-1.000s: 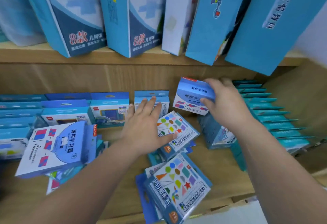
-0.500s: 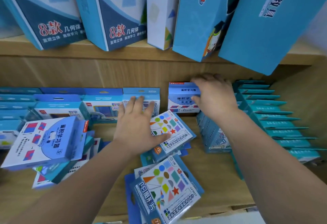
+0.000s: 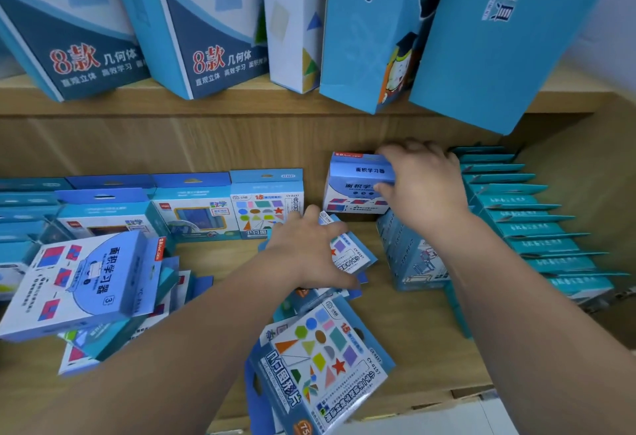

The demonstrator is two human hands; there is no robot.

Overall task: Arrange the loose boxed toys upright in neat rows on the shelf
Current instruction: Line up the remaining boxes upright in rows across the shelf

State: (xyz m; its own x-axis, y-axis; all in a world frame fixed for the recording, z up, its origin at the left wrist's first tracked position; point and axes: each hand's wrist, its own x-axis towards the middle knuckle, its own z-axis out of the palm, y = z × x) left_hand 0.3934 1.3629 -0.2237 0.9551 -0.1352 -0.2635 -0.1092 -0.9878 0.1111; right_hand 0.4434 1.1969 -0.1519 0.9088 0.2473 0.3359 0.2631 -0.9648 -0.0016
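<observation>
Clutter sits nearest me: a front shapes box lies flat at the lip of the shelf, printed "15" and "CY-0157". A left pile of tumbled boxes is topped by one reading "面积学习器" upside down, with a "3".

Past that, my left hand rests on a flat shapes box. Its fingers are spread over the box and not closed round it, as far as the blur lets me see. Just right of it a tipped box lies on its side.

Further in, my right hand has its fingers clamped on the area box, thumb on the face and the rest over the top. The box stands upright against the back wall, marked "面积学习器", a gap away from the back row. In that row an upright shapes box shows "15" and a neighbour "数学". To the right a teal row is filed neatly.

I judge the job roughly half done: the back and right rows stand, while the pile, the flat boxes and the tipped one are left.

Above, big boxes on the upper shelf read "8款 几何体".
</observation>
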